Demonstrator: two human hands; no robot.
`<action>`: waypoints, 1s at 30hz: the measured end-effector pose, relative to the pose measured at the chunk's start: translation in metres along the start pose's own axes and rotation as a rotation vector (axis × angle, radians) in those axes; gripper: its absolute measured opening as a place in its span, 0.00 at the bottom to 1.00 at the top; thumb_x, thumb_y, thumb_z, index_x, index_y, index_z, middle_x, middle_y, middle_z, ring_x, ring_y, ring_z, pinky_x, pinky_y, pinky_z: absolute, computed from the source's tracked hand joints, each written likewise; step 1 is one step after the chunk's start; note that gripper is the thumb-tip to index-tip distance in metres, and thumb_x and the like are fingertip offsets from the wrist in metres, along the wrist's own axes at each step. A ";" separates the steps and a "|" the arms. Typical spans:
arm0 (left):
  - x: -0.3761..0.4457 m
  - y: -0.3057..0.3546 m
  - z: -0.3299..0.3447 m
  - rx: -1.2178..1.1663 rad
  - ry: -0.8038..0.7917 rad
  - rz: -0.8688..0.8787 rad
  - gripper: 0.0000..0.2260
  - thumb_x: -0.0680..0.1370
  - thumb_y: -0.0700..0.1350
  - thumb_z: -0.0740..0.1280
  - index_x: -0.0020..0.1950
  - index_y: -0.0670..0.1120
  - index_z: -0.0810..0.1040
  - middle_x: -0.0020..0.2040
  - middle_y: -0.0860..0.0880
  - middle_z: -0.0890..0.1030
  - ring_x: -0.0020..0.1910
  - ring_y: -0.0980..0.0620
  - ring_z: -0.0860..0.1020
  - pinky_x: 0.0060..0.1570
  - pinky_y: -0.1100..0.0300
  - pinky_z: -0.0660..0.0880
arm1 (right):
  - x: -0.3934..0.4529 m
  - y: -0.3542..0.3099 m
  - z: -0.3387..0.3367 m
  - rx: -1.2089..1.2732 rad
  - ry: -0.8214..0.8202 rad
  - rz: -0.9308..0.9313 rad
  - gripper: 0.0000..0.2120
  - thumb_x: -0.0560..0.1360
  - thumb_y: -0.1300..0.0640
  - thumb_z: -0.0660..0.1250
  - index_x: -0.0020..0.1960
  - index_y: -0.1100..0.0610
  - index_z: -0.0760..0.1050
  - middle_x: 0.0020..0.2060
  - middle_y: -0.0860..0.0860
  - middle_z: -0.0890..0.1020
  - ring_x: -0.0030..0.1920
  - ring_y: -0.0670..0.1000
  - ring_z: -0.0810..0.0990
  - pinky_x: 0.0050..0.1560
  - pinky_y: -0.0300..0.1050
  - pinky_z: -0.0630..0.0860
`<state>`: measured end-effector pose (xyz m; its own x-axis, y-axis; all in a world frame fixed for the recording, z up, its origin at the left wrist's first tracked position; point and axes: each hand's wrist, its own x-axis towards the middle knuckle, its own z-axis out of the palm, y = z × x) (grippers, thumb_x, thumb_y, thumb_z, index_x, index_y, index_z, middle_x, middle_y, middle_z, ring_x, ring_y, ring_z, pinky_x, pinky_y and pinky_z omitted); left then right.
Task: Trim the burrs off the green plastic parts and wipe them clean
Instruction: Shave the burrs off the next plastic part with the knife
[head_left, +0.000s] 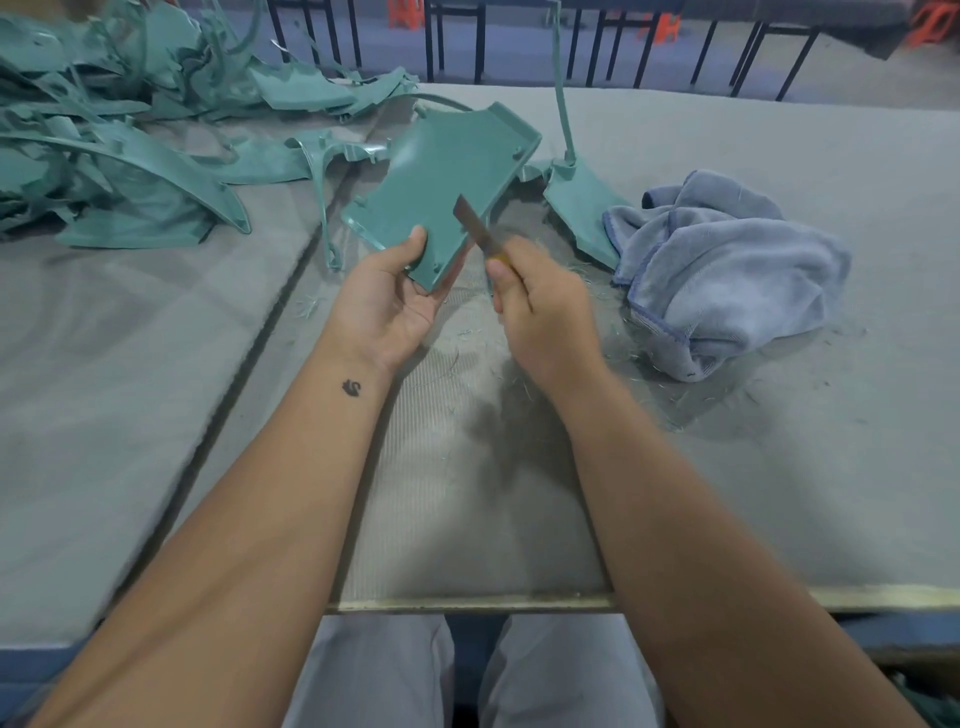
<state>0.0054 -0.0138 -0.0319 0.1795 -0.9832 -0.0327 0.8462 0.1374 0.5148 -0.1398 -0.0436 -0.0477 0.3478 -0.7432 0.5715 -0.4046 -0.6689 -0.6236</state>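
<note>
My left hand (387, 299) grips the near end of a flat green plastic panel (441, 176), thumb on its top face, and holds it tilted above the table. My right hand (540, 306) is curled round the yellow handle of a utility knife (474, 224). The knife's bare blade lies against the panel's right edge. A second green part (582, 208) with a long upright stem lies on the table just right of the panel. A crumpled blue-grey cloth (727, 265) sits to the right of my right hand.
A heap of green plastic parts (114, 130) fills the table's far left. Thin green shavings (675, 400) litter the grey felt table (779, 467) around my hands. A dark seam (249, 353) runs diagonally across the table. Black railings stand beyond the far edge.
</note>
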 end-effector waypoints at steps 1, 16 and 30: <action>0.000 0.001 -0.001 0.003 0.003 -0.003 0.09 0.81 0.34 0.58 0.58 0.36 0.75 0.50 0.38 0.84 0.48 0.43 0.83 0.57 0.50 0.77 | 0.000 0.001 0.000 -0.020 -0.018 -0.012 0.09 0.82 0.56 0.57 0.42 0.49 0.64 0.30 0.54 0.75 0.32 0.59 0.73 0.36 0.59 0.74; -0.002 0.001 -0.004 0.137 0.068 -0.029 0.11 0.81 0.34 0.58 0.62 0.37 0.74 0.49 0.38 0.83 0.44 0.45 0.84 0.49 0.53 0.81 | -0.002 0.005 0.003 -0.050 -0.162 -0.069 0.08 0.81 0.54 0.59 0.51 0.47 0.76 0.30 0.46 0.73 0.32 0.54 0.72 0.36 0.53 0.74; -0.004 0.003 -0.005 0.024 0.019 -0.072 0.12 0.81 0.35 0.58 0.64 0.36 0.72 0.52 0.37 0.82 0.44 0.41 0.84 0.47 0.50 0.82 | 0.002 0.009 -0.004 0.038 -0.008 0.063 0.15 0.81 0.53 0.58 0.38 0.39 0.67 0.33 0.44 0.76 0.41 0.52 0.77 0.60 0.55 0.65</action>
<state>0.0100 -0.0089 -0.0348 0.1282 -0.9880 -0.0860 0.8450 0.0634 0.5310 -0.1461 -0.0510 -0.0501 0.3296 -0.7840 0.5261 -0.3941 -0.6206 -0.6779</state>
